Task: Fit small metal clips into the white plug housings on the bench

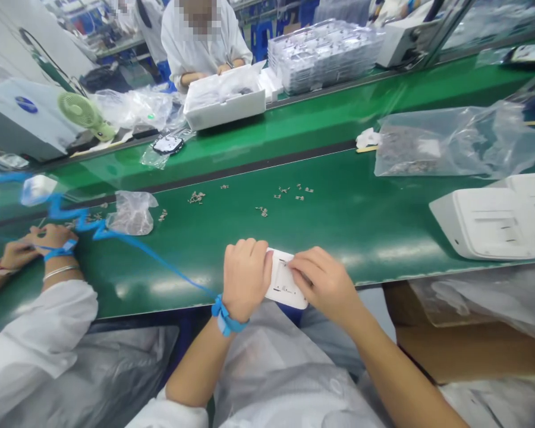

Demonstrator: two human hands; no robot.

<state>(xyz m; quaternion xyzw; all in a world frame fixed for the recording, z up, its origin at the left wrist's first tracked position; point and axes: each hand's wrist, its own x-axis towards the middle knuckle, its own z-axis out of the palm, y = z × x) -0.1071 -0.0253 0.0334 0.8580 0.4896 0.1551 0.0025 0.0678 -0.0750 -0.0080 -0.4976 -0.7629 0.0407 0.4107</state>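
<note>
My left hand (245, 276) is closed around the left edge of a white plastic cover (284, 284), a flat rounded piece with dark slots and small holes. It is tilted at the front edge of the green bench. My right hand (327, 288) has its thumb and fingertips pressed together against the upper face of the cover, by a slot; whatever is between them is too small to see. Beyond my hands, small metal pieces (261, 211) lie scattered on the bench, with a little heap of metal pieces (197, 197) farther left. A blue wrist strap (225, 318) circles my left wrist.
White plastic housings (490, 223) stand at the right, below a clear bag of small parts (410, 148). A small plastic bag (134, 213) lies left. A blue coiled cord (160, 258) crosses to my wrist. A co-worker's hands (49, 241) work at left; another person sits opposite behind a white box (225, 113).
</note>
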